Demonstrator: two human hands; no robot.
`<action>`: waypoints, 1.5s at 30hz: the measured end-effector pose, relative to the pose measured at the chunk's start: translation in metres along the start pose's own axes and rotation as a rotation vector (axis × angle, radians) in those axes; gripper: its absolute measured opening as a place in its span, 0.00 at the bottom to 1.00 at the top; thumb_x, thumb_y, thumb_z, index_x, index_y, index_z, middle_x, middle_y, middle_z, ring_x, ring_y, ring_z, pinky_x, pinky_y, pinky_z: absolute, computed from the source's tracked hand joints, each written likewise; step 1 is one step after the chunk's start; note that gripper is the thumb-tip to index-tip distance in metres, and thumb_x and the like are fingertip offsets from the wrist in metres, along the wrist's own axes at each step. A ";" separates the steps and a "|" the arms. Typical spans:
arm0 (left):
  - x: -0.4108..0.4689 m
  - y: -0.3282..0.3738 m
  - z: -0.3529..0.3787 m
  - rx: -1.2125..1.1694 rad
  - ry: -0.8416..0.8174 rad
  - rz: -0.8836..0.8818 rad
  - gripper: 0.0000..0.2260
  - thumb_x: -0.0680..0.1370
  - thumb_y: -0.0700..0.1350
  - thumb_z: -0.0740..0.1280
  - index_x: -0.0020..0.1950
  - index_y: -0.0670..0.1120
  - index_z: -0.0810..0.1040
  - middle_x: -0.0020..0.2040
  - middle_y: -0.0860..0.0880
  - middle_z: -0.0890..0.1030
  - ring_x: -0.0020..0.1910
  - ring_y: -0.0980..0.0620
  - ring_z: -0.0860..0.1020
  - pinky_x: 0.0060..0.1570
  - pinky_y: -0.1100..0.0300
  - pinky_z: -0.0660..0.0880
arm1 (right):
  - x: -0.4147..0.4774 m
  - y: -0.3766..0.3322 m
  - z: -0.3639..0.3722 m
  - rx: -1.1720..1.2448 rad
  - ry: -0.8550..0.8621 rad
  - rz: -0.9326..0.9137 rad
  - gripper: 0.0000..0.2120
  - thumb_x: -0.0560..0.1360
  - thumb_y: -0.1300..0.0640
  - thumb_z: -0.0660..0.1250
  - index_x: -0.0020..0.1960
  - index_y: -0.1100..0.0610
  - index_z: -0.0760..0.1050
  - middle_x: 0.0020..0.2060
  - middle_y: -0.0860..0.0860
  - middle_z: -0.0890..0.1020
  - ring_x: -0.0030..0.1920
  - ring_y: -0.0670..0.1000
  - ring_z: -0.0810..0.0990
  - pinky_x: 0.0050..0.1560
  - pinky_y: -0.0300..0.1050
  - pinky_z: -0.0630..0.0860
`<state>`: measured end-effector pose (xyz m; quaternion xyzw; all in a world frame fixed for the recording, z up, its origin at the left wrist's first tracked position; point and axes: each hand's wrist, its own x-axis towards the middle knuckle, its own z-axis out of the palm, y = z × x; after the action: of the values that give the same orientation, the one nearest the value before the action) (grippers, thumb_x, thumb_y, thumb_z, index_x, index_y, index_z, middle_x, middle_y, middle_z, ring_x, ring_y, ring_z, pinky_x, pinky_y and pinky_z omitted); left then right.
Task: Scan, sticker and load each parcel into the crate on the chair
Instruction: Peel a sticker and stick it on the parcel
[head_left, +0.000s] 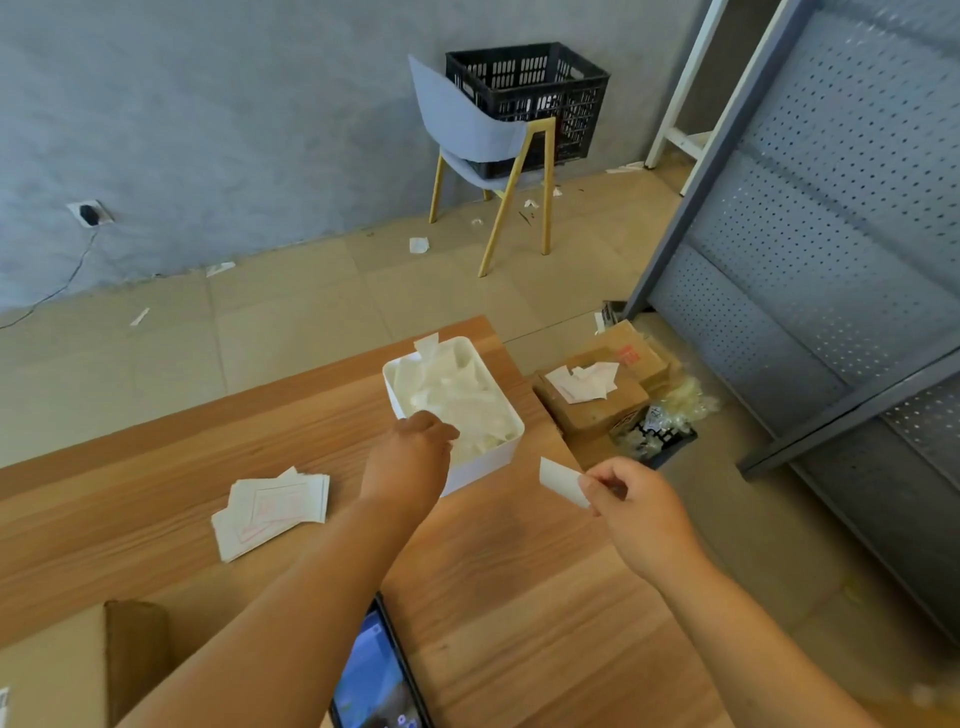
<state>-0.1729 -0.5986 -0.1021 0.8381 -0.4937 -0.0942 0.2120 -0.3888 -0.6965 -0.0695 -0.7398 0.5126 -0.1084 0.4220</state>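
Observation:
My left hand (410, 457) reaches over the near rim of a white bin (498, 457) full of crumpled white paper scraps, fingers bent down into it; whether they hold a scrap is hidden. My right hand (639, 509) pinches a small white sticker (558, 480) just off the table's right edge. A stack of white stickers with red print (270, 512) lies on the wooden table (519, 597). A brown cardboard parcel (52, 670) sits at the bottom left. A phone (374, 680) with its screen lit lies below my left forearm. The black crate (530, 98) stands on a blue chair (467, 124).
Cardboard boxes (597, 400) with paper slips on top and a plastic-wrapped bundle (654, 431) sit on the floor right of the table. A grey perforated metal shelf (831, 234) fills the right side. Paper scraps litter the tiled floor near the chair.

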 end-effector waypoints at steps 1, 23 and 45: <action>0.000 -0.002 0.004 0.090 -0.058 0.006 0.12 0.79 0.42 0.61 0.61 0.49 0.78 0.59 0.51 0.78 0.55 0.46 0.75 0.51 0.53 0.74 | 0.002 0.002 -0.001 0.004 -0.007 -0.002 0.08 0.77 0.53 0.65 0.38 0.47 0.75 0.36 0.45 0.79 0.35 0.43 0.75 0.31 0.37 0.65; -0.155 -0.040 -0.069 -0.480 0.050 -0.314 0.04 0.75 0.50 0.68 0.47 0.60 0.76 0.45 0.63 0.78 0.43 0.69 0.74 0.36 0.75 0.68 | -0.068 -0.056 0.061 0.181 -0.426 -0.200 0.12 0.71 0.60 0.73 0.45 0.42 0.80 0.42 0.42 0.84 0.46 0.40 0.81 0.49 0.37 0.77; -0.338 -0.181 -0.139 -0.872 0.107 -0.657 0.10 0.75 0.43 0.68 0.34 0.55 0.80 0.36 0.54 0.83 0.36 0.56 0.79 0.41 0.56 0.76 | -0.206 -0.130 0.237 0.236 -0.591 -0.190 0.15 0.71 0.68 0.68 0.43 0.48 0.75 0.44 0.50 0.82 0.42 0.45 0.81 0.33 0.36 0.75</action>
<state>-0.1466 -0.1923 -0.0769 0.7862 -0.1099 -0.3085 0.5240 -0.2544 -0.3839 -0.0644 -0.7298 0.2807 0.0134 0.6232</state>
